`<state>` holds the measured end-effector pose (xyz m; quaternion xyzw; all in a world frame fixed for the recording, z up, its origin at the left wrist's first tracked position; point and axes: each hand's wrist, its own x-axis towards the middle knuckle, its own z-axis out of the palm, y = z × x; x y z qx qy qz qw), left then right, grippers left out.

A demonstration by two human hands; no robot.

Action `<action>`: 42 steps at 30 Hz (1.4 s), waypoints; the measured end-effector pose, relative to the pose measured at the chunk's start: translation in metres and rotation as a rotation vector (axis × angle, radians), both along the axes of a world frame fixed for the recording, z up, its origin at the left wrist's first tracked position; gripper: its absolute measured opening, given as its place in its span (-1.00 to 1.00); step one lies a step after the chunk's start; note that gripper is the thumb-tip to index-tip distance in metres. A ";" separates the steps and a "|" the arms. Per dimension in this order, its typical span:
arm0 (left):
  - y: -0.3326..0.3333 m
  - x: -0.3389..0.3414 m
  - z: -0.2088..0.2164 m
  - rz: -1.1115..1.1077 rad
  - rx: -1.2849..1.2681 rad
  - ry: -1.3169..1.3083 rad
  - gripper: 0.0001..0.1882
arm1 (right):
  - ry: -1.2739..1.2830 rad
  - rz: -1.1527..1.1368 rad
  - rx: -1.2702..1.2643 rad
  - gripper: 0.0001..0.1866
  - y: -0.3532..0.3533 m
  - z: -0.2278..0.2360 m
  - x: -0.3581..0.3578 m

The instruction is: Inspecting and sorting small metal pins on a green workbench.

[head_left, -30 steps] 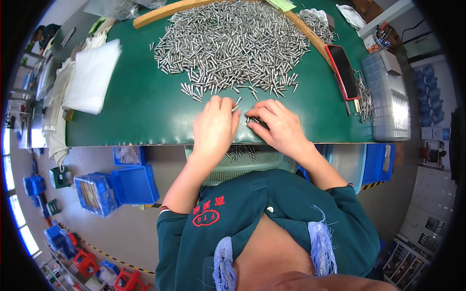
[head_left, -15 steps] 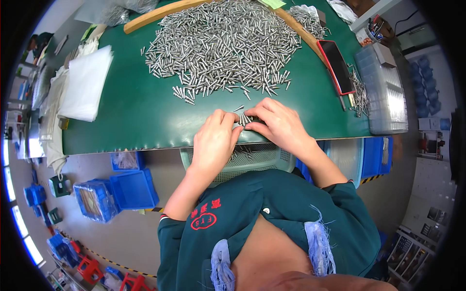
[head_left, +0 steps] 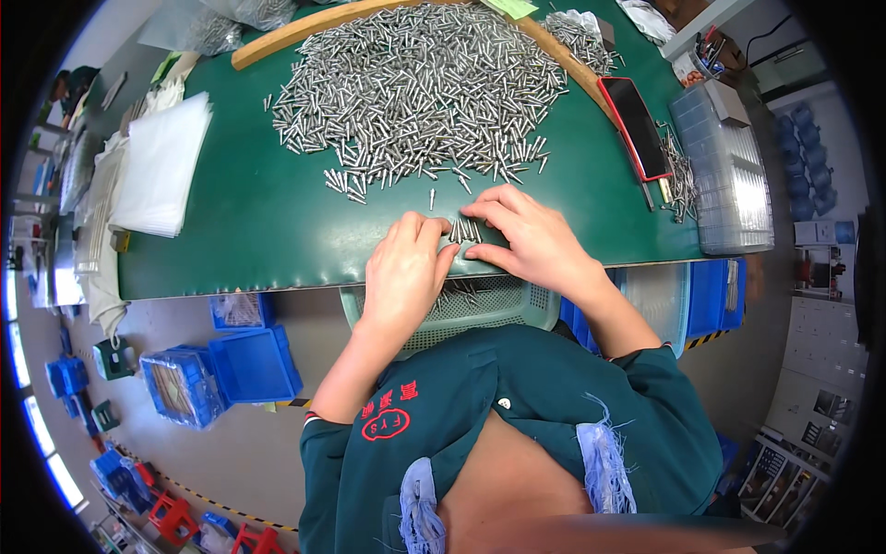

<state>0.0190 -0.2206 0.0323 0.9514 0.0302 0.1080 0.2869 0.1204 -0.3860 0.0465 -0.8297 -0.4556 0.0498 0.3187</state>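
Observation:
A small row of slim silver metal pins (head_left: 465, 231) lies side by side on the green tabletop, close to its front edge. My left hand (head_left: 403, 268) rests at the left of this row, thumb and forefinger apart at its end. From the right, my right hand (head_left: 531, 238) spans the row, fingers stretched beyond it and thumb on the near side, with a gap between them. One loose pin (head_left: 432, 199) lies just beyond my left fingertips. Farther back spreads a large heap of similar metal pins (head_left: 415, 92).
A curved wooden strip (head_left: 305, 30) borders the heap. Right of it are a red-framed phone (head_left: 637, 129) and clear plastic boxes (head_left: 729, 185). White sheets (head_left: 166, 166) lie at left. Below the table edge sits a pale green basket (head_left: 503, 309) with pins; blue bins (head_left: 254, 363) stand on the floor.
My right thumb and fingers have spread away from the row, exposing more of the pins. The loose pin now lies farther left and away from my fingers.

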 end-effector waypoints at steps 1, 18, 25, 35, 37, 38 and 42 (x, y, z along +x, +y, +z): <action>0.000 0.000 0.000 0.000 0.004 -0.004 -0.76 | 0.000 -0.001 0.001 -0.77 0.002 0.000 -0.001; 0.000 0.000 0.002 0.005 0.000 -0.016 -0.79 | -0.163 -0.038 0.009 -0.88 0.006 -0.004 0.002; -0.007 0.007 0.000 -0.023 -0.030 -0.176 -0.72 | 0.464 -0.178 0.110 -0.84 -0.001 0.003 0.007; -0.013 0.015 -0.019 -0.077 -0.026 -0.248 -0.80 | -0.304 -0.504 -0.031 -0.82 -0.023 0.032 0.123; -0.013 0.016 -0.020 -0.086 -0.012 -0.279 -0.81 | -0.414 -0.612 -0.060 -0.81 -0.032 0.029 0.174; -0.013 0.017 -0.020 -0.095 -0.001 -0.295 -0.81 | -0.412 -0.653 -0.079 -0.80 -0.036 0.028 0.196; -0.015 0.017 -0.018 -0.103 -0.016 -0.313 -0.80 | -0.421 -0.745 -0.120 -0.73 -0.040 0.035 0.233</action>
